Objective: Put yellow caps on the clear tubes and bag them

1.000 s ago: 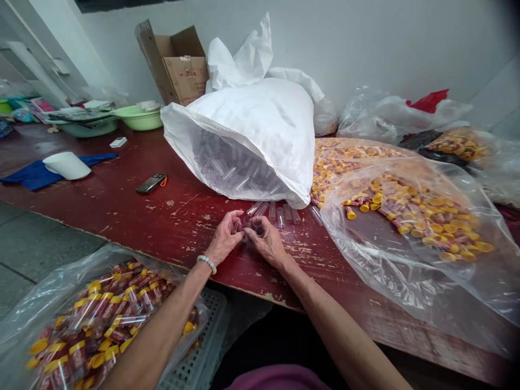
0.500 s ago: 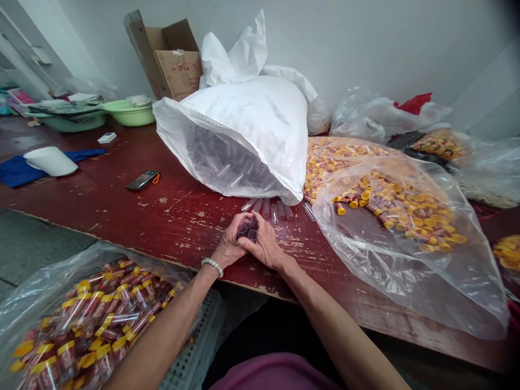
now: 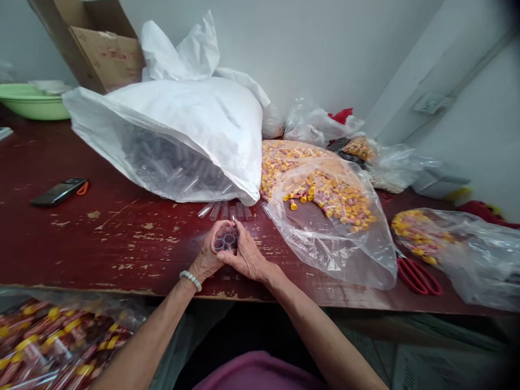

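Between my two hands stands a bundle of clear plastic tubes [image 3: 226,241], their round open ends facing up. My left hand [image 3: 208,254] wraps the bundle from the left, a pale bead bracelet on its wrist. From the right my right hand [image 3: 246,254] closes round the same tubes, its thumb across the near side. Just beyond lie several loose clear tubes [image 3: 225,210] on the worn red table [image 3: 134,238]. They are by the mouth of a big white sack [image 3: 195,114], which holds many more such tubes.
Right of the sack, a clear plastic bag [image 3: 337,254] lies by many yellow-capped pieces [image 3: 349,208]. Red-handled scissors [image 3: 418,276] are at the far right. A phone-like device [image 3: 59,192], green basin [image 3: 34,102] and cardboard box [image 3: 109,57] are leftward. Filled yellow-capped tubes [image 3: 52,341] sit below the table edge.
The view has swung to the right, bringing the scissors and another bag into sight. Both hands still hold the tubes, whose open ends now show more plainly.
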Demonstrator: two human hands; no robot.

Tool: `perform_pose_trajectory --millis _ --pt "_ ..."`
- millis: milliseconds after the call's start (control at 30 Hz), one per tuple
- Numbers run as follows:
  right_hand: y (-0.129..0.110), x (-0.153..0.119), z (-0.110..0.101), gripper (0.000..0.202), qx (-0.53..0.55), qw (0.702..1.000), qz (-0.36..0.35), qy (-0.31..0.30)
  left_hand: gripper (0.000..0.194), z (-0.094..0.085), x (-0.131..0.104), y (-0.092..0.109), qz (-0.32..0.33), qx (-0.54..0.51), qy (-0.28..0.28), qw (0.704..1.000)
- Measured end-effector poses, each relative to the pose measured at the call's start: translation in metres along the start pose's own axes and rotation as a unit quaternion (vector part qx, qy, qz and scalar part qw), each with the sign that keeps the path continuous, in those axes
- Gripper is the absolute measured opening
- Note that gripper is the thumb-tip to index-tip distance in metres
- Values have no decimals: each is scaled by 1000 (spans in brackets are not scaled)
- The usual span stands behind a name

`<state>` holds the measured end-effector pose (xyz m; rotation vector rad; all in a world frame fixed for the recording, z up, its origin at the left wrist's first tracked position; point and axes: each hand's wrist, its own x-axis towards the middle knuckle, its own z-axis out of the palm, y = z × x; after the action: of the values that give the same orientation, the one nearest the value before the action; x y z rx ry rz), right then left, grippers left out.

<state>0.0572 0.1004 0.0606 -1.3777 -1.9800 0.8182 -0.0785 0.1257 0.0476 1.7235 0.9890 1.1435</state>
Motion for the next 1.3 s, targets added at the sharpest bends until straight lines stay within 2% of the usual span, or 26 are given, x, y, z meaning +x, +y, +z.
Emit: perform_pose_trajectory --millis 133,200,233,267,333,367,433,500,600,667,733,800,867,967,1100,1200,1300 --pt "-4 -15 -27 83 -14 999 -28 17 54 8 3 7 -19 -40 -9 999" --pt "0 -22 -51 61 -13 995 -58 75 53 9 2 9 -37 -67 -5 997" --pt "5 -24 -65 47 -18 990 -59 124 53 9 2 9 -48 -80 -4 996" --pt "14 -23 -80 36 -33 982 -44 182 52 10 2 8 -57 -90 -4 994" --pt "39 -13 -108 27 -98 953 35 285 51 12 3 8 -63 -91 -8 994" --pt "55 -6 -120 24 -144 936 85 309 51 13 3 7 -59 -81 -12 995" --pt "87 13 -135 23 -194 918 148 312 50 16 4 8 -38 -44 -26 998" --pt "112 31 -141 23 -202 919 166 296 49 19 4 9 -12 0 -48 999" --pt "126 43 -137 21 -190 921 175 292 48 21 4 10 10 44 -76 996" --pt "115 36 -132 24 -182 918 183 302 49 21 3 10 15 59 -85 995" --pt "90 19 -125 28 -155 923 143 322 51 20 3 9 19 73 -88 993" --pt "58 -3 -114 26 -105 939 43 324 52 20 2 9 23 84 -89 992" --pt "27 -23 -98 22 -65 960 -53 268 52 19 3 9 36 93 -91 991" --pt "1 -36 -74 20 -57 977 -107 176 50 19 3 11 66 110 -88 988" --pt "0 -33 -57 24 -64 984 -98 131 46 19 3 12 84 117 -86 986" --pt "5 -31 -55 33 -48 982 -81 163 47 19 3 13 84 112 -85 986" --pt "8 -34 -51 26 -73 976 -80 189 47 18 3 13 78 122 -82 986"
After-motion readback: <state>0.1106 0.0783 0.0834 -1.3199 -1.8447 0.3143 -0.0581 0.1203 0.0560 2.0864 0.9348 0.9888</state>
